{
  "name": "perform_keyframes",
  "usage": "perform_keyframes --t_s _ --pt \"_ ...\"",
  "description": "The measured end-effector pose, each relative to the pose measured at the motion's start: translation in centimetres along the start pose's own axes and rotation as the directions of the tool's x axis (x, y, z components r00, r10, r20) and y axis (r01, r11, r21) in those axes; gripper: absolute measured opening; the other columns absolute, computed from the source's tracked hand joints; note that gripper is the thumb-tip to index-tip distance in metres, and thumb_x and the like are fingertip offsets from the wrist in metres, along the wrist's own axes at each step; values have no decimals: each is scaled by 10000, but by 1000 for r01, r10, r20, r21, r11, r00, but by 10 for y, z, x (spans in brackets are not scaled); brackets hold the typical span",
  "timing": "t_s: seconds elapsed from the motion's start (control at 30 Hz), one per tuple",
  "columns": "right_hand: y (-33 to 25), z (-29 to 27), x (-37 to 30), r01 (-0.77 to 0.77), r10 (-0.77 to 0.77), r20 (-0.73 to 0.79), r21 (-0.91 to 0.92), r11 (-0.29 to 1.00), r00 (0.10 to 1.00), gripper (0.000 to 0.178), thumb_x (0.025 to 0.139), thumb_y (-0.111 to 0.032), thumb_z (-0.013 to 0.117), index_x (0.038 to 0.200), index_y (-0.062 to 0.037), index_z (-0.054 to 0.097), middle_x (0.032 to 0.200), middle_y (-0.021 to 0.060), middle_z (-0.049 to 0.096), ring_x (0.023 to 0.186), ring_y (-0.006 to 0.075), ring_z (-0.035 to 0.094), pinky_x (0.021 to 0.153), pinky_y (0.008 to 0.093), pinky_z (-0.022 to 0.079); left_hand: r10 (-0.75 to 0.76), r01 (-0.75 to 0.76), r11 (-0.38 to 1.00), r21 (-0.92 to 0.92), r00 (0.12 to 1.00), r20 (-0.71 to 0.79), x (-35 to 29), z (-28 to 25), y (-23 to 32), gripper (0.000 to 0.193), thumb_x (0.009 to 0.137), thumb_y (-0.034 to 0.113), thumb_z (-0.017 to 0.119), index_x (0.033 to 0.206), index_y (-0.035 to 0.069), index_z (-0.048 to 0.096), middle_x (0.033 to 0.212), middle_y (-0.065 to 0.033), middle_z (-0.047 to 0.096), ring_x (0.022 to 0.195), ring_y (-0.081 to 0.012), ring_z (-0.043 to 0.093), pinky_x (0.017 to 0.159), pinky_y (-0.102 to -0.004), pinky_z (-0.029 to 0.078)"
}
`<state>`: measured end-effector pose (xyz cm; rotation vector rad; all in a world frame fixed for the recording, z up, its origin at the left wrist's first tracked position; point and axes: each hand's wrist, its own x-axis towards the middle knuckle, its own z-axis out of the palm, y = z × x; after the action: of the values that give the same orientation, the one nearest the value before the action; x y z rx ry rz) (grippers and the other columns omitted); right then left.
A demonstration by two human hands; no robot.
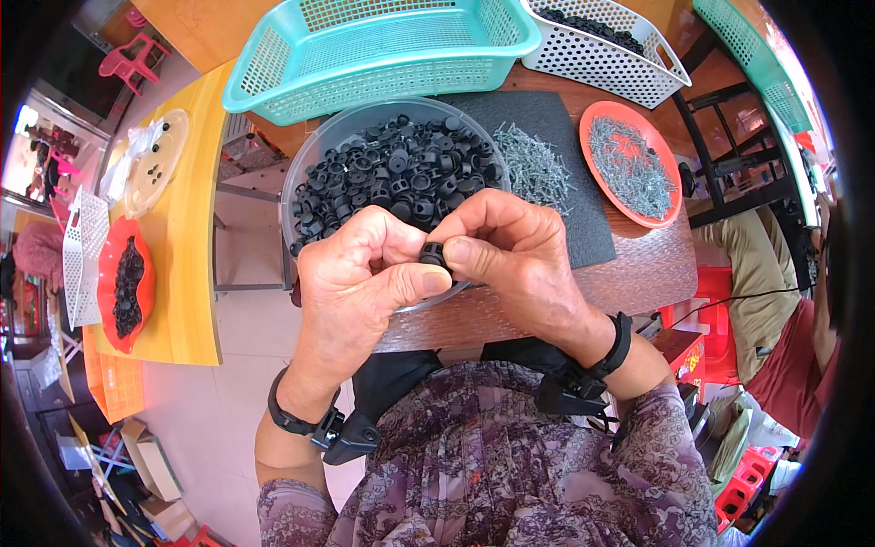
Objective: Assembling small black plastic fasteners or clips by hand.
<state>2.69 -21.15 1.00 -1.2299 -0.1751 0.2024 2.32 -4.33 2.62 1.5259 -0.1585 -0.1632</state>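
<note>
Between my two hands is a small round black plastic part (433, 256), held just over the near rim of a clear bowl. My left hand (360, 278) grips it from the left with thumb and forefinger. From the other side my right hand (510, 260) pinches at it, thumb and forefinger together; whether a pin sits between those fingertips I cannot make out. The clear round bowl (290, 205) is heaped with similar black plastic parts (392, 169). Just right of it, loose metal pins or screws (533, 169) lie piled on a dark mat (588, 239).
An orange plate (673, 205) of metal pins stands at the right. Behind the bowl are a turquoise basket (383, 102) and a white perforated basket (602, 73) with black parts. A yellow table (196, 273) at left bears a red dish (109, 273) of black pieces.
</note>
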Motion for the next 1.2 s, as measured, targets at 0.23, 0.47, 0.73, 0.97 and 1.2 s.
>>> perform_keyframes --t_s 0.23,0.47,0.73,0.97,1.2 --pt "-2 -4 3 90 -88 29 -69 994 996 78 804 54 619 861 1 630 796 2 621 745 45 550 661 213 468 196 -196 967 165 980 16 6 1 -8 259 695 93 796 746 13 555 713 -5 591 658 -48 536 587 -212 460" --pt "-12 -6 -4 193 -177 79 -277 941 981 52 826 -10 623 874 5 607 794 24 572 763 70 536 657 231 447 416 -381 758 529 907 56 6 8 1 264 643 85 795 690 27 542 585 -53 509 501 -141 491 467 -274 391" --pt "-21 -16 -9 -31 33 160 -18 999 987 141 825 -38 651 947 6 595 858 9 588 803 74 549 715 242 468 498 -465 652 600 858 124 -7 17 2 278 666 110 805 815 3 596 689 -41 580 615 -112 544 549 -250 434" --pt "-63 -106 48 174 -316 -156 -575 799 936 171 840 -171 619 917 -19 637 791 30 637 672 86 570 592 244 451 314 -209 932 295 872 -375 -6 -14 14 293 766 -10 663 1049 -28 588 824 -38 613 742 -95 565 694 -216 465" --pt "-109 -228 120 -6 -534 -296 -879 477 792 207 816 -212 634 839 -10 676 733 8 624 669 58 527 599 214 413 204 -125 974 189 844 -497 -17 -59 -3 200 808 17 649 998 -29 611 802 -37 616 665 -85 560 583 -201 456"
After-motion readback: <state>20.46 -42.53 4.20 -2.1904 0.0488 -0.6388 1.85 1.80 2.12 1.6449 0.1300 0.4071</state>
